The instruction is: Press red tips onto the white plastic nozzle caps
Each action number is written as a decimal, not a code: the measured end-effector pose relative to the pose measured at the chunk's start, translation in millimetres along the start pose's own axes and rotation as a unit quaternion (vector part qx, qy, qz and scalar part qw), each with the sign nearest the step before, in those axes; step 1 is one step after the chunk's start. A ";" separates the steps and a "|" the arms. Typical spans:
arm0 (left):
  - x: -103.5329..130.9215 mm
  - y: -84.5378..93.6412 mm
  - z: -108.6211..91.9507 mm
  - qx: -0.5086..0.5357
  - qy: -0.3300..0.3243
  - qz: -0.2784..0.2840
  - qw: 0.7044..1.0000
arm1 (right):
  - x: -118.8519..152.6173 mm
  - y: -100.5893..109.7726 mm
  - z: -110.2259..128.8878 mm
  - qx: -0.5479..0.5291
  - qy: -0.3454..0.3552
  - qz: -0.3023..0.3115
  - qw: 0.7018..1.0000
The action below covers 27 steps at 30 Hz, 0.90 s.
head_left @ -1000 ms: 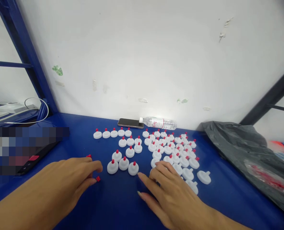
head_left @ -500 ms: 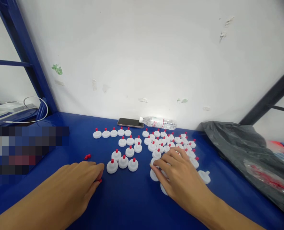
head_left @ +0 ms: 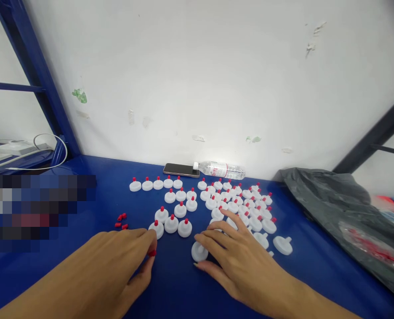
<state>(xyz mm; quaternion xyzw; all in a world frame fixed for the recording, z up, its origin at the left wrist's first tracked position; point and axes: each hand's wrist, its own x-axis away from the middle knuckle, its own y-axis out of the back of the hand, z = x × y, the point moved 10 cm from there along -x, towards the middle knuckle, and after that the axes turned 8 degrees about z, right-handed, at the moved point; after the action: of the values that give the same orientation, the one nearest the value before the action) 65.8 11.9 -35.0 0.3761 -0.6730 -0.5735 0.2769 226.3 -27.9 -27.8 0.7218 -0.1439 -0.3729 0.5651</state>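
Blue tbl point(head_left: 100, 186): red cap point(head_left: 152, 253) pinched, L hand point(head_left: 125, 261); rnd wht disc point(head_left: 198, 252) pinched, R hand point(head_left: 238, 254)

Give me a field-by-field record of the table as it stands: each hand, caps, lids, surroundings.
Left hand: small red cap between thumb and fingers
Right hand: thumb and fingers around a white spouted lid, no red cap visible on it
Loose red caps: a few, beyond the left hand
Capped lids: many, beyond the hands
Uncapped lid: right of the right hand
Along wall: smartphone; clear bottle, lying down
Right side: dark grey plastic bag
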 end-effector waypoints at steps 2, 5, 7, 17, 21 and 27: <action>-3.4 0.6 -11.1 -0.014 -0.018 0.023 0.999 | -0.3 -2.9 2.3 -0.017 0.013 0.006 1.000; -5.7 10.2 -26.3 -0.012 -0.045 -0.001 0.999 | 0.6 -2.0 6.4 -0.041 0.022 0.005 0.999; -5.7 17.6 -35.7 0.001 -0.070 -0.032 0.997 | 1.1 -0.4 8.1 -0.058 0.019 0.011 0.998; -5.3 25.5 -60.7 -0.036 -0.176 -0.099 0.979 | 2.6 7.6 8.4 -0.064 0.014 -0.008 0.998; 0.0 18.5 -60.1 -0.024 -0.200 -0.108 0.974 | 3.0 6.7 5.9 -0.078 0.007 -0.009 0.997; -7.3 -2.7 -57.2 0.006 -0.183 -0.015 0.983 | 4.4 9.8 5.8 -0.098 0.011 -0.027 0.995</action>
<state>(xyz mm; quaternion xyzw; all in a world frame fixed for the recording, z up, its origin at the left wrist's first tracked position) 116.4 -14.5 -26.4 0.2764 -0.7100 -0.6328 0.1383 227.3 -37.8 -20.9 0.6707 -0.0810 -0.3920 0.6244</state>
